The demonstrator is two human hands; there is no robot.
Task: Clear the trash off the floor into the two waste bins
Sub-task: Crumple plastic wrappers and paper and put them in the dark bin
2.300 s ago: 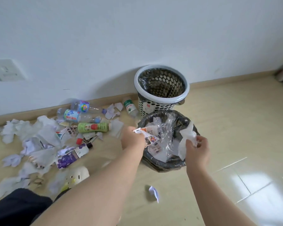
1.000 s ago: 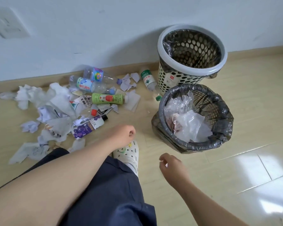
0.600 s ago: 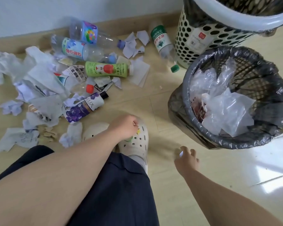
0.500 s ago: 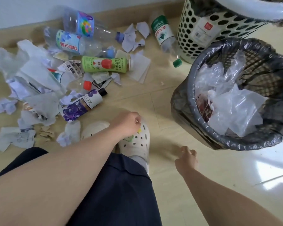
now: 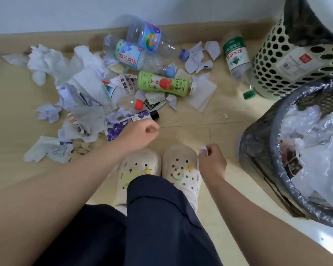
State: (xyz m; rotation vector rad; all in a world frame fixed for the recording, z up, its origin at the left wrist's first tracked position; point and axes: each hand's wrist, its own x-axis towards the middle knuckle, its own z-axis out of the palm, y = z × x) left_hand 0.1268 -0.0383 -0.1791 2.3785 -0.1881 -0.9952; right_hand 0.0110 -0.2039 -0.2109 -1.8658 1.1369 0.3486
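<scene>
My right hand (image 5: 211, 162) pinches a small white paper scrap (image 5: 202, 149) just above my right shoe, left of the grey bin (image 5: 258, 143). That bin has a black liner and holds clear plastic and paper. The white perforated bin (image 5: 277, 60) stands behind it by the wall. My left hand (image 5: 140, 134) hovers loosely curled and holds nothing, beside a purple-labelled bottle (image 5: 123, 124). A green juice bottle (image 5: 164, 86) and a green-capped water bottle (image 5: 237, 62) lie on the floor.
Crumpled tissues and torn paper (image 5: 81, 87) cover the floor at left, with clear bottles (image 5: 142, 45) by the baseboard. My two cream clogs (image 5: 160, 169) and dark trousers fill the lower middle. Bare wooden floor lies between my shoes and the bins.
The view tilted down and closer to the floor. My right hand reached the floor by my shoe and picked up the small paper scrap. My left hand drifted toward the purple bottle.
</scene>
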